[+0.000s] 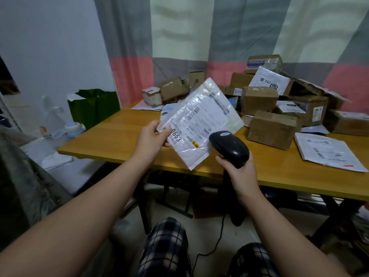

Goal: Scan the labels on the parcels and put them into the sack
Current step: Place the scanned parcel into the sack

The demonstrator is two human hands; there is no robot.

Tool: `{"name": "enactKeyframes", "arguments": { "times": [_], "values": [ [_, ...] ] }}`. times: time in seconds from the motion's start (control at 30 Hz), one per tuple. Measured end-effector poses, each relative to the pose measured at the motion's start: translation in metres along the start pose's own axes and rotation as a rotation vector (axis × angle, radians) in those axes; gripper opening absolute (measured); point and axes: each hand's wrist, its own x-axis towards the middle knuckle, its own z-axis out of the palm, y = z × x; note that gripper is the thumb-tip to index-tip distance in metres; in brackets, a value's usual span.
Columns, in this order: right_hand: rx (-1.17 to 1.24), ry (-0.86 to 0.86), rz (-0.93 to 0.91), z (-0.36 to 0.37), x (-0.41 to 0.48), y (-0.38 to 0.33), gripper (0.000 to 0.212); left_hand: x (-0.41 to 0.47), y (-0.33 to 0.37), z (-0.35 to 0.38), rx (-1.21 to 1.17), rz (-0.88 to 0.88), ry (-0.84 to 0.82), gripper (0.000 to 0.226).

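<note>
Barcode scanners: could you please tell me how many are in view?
1: the black barcode scanner is in the right hand, aimed at the white mailer held by the left hand. Others may be hidden.

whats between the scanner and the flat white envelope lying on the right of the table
Head view: bare tabletop only, between scanner and flat white envelope.

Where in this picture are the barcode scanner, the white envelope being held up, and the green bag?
barcode scanner (229, 145): head view, on its black top.
white envelope (201, 120): head view, on the label's middle.
green bag (93, 106): head view, on its front wall.
</note>
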Motion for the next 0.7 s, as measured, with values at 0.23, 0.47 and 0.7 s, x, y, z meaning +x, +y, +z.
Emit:
{"name": "enactKeyframes", "arguments": {
  "times": [0.23, 0.47, 0.7],
  "values": [
    [0.022, -0.092, -0.007, 0.003, 0.007, -0.020, 0.056, -0.026, -0.004, 0.003, -0.219, -0.105, -0.066, 0.008],
    [-0.142, -0.100, -0.068, -0.007, 0.013, -0.028, 0.035, -0.029, -0.006, 0.001, -0.051, -0.123, -0.118, 0.005],
    [-0.157, -0.201, -0.088, 0.000, 0.013, -0.038, 0.039, -0.022, 0.005, -0.004, 0.065, -0.165, -0.128, 0.003]
  ]
}}
